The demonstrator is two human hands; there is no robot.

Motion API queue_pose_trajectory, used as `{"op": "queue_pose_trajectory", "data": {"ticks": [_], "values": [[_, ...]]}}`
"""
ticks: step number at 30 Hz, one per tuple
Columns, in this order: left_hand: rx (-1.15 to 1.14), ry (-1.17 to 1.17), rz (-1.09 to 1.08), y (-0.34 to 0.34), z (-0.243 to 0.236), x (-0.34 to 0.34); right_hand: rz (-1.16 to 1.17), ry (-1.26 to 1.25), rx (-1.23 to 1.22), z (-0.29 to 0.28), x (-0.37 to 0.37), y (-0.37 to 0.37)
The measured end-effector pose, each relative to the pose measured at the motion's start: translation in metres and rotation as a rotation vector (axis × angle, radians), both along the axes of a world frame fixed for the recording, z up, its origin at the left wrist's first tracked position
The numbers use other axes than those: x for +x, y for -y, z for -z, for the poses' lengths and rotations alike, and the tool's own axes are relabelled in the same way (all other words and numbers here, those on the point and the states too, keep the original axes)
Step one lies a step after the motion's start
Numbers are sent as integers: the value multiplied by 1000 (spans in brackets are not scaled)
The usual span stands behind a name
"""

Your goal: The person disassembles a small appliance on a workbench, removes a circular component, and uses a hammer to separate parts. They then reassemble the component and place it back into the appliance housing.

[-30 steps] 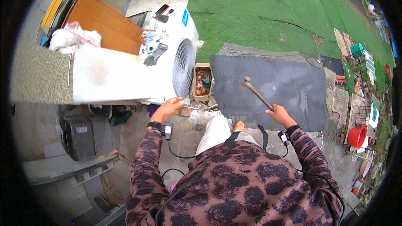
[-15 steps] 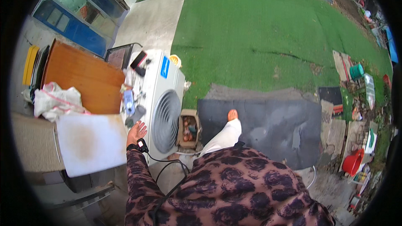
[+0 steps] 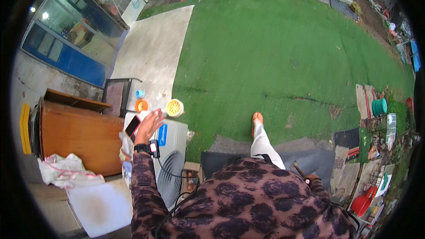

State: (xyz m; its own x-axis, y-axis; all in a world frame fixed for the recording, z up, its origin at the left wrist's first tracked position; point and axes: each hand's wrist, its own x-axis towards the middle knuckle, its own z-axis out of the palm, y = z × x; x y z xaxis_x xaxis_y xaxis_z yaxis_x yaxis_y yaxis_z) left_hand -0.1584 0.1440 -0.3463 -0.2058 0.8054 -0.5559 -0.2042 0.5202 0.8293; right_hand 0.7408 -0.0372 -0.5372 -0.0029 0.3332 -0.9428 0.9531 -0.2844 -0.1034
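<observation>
My left hand (image 3: 149,127), with a black strap and small device on its wrist, is over the top of a white air conditioner outdoor unit (image 3: 179,135). Its fingers are stretched out, and I see nothing held in them. Beside it lies a dark phone (image 3: 133,125) with a red edge. Just beyond the fingertips is a round white tub with a yellow top (image 3: 174,107). At the lower right my right hand (image 3: 312,177), partly hidden by my patterned top, is closed on a brown stick-like tool (image 3: 299,169); its kind is unclear.
An orange round dish (image 3: 141,105) and a blue cup (image 3: 140,93) are past the unit. To the left are a brown wooden board (image 3: 82,137), a white sack (image 3: 66,170) and a stained white panel (image 3: 102,206). A red basin (image 3: 364,202) and green bucket (image 3: 379,106) stand right.
I have moved forward along the unit, and one leg now steps on the green turf. My left hand has moved toward the unit's far end. My right hand with the stick-like tool has come into view.
</observation>
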Motion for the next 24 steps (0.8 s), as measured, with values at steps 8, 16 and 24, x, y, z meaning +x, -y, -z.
{"op": "queue_pose_trajectory", "data": {"ticks": [8,16,24], "values": [[-441,-107,-480,7,55,-48,158,188,250,-8,-68,-414],[-642,127,-740,-29,107,-63,189,144,397,-7,-189,-735],[-637,39,-625,-264,127,-202,-327,264,73,-26,-326,-882]]}}
